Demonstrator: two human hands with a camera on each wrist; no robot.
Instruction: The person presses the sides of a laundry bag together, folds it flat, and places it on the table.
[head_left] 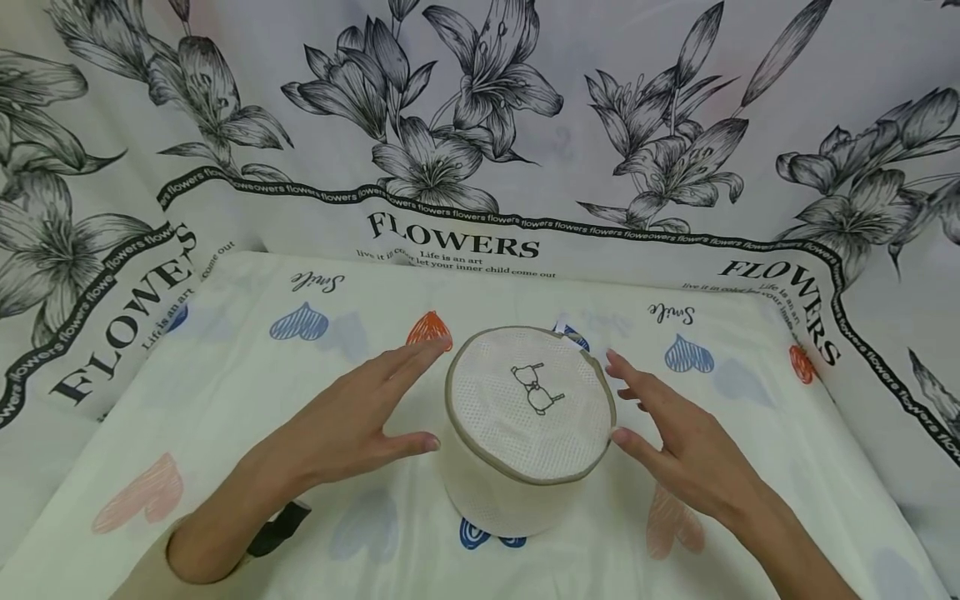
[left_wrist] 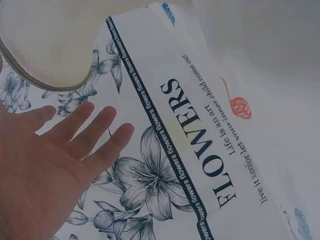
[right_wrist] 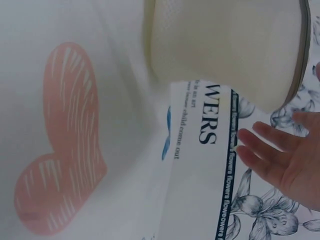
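Observation:
A white mesh laundry bag (head_left: 487, 400), round and drum-shaped, stands upright on the cloth. Its lid has a grey-brown rim (head_left: 465, 437) and a black line drawing (head_left: 536, 389) that looks like a bra. To its left is my left hand (head_left: 356, 417), fingers straight and thumb spread, holding nothing. On the other side, my right hand (head_left: 686, 446) has loosely bent, spread fingers, and its thumb is close to the rim; I cannot tell whether it touches. Both wrist views show the fingers apart from the mesh bag (left_wrist: 55, 45), with both palms bare.
A pale cloth (head_left: 225, 375) with printed hearts covers the flat surface. Behind it and at the sides hangs a white curtain (head_left: 570, 158) with black flowers and lettering. A small white tag (head_left: 564, 327) sticks up at the bag's far rim.

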